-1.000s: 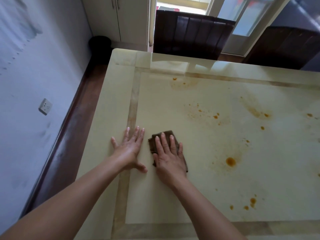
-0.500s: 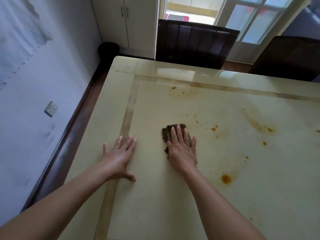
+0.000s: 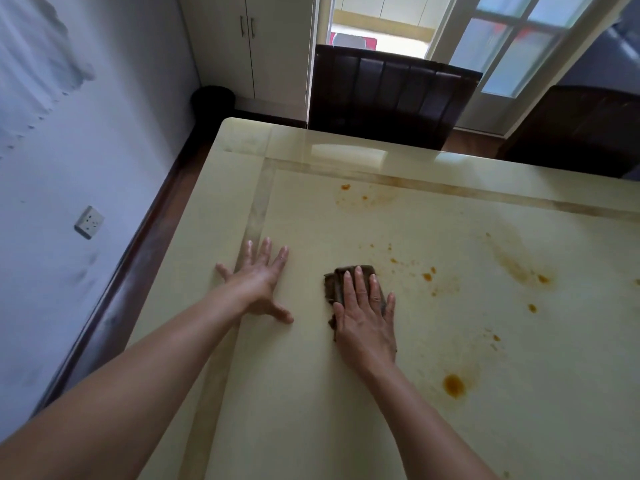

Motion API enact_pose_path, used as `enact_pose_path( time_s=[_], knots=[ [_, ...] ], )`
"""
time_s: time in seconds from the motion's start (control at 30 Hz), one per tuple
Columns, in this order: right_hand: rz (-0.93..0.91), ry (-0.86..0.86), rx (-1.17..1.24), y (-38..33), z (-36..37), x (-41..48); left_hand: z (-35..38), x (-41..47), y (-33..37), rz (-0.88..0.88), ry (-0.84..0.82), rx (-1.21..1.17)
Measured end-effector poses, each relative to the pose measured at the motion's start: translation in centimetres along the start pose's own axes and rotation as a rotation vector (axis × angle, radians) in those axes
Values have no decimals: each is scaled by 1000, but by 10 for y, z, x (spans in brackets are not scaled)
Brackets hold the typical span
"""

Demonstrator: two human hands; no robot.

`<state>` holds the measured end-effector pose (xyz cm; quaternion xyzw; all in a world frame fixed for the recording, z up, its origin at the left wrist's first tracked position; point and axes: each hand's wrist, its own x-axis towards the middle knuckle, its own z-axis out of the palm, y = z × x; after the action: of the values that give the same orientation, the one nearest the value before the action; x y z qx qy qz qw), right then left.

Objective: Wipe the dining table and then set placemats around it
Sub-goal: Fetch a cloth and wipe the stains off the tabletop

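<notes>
While the right hand [image 3: 367, 327] lies palm-down on the folded brown cloth [image 3: 335, 284], its fingers are straight and close together. Nothing curls round the fabric, so the cloth is pressed to the dining table [image 3: 311, 427] rather than gripped. Cloth edges show past the fingertips and along the thumb side of that hand, while the rest is hidden under the palm. Left hand [image 3: 258, 285]: flat on the bare tabletop, fingers spread, thumb out, holding nothing. It sits to the thumb side of the pressing hand, clearly apart from the cloth, over the darker inlaid border strip [image 3: 258, 209]. Small orange spots [image 3: 427, 276] lie just beyond the fingertips, toward the little-finger side. A larger orange blot [image 3: 453, 386] sits on that same side, level with the right wrist. A smeared patch [image 3: 353, 199] lies well ahead of the fingertips, near the far border. Beyond the far table edge stand two dark chairs [image 3: 391, 95], one straight ahead and another off to the right. A wall socket [image 3: 89, 222] is on the wall outboard of the left forearm.
</notes>
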<state>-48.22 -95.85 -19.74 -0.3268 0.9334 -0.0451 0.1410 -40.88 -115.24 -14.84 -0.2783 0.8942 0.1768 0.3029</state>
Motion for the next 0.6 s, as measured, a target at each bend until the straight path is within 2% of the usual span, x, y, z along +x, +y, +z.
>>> enact_pose_path(
  time_s=[0.17,0.4,0.6],
  knots=[
    [34,19,4,-17,1,3,3,0,0,16,6,-11],
    [-133,-38,46,-64,-10,53,9,6,-4,24,45,-9],
    [-136,-61,52,-57,-21,91,8,6,-4,11,31,-5]
  ],
)
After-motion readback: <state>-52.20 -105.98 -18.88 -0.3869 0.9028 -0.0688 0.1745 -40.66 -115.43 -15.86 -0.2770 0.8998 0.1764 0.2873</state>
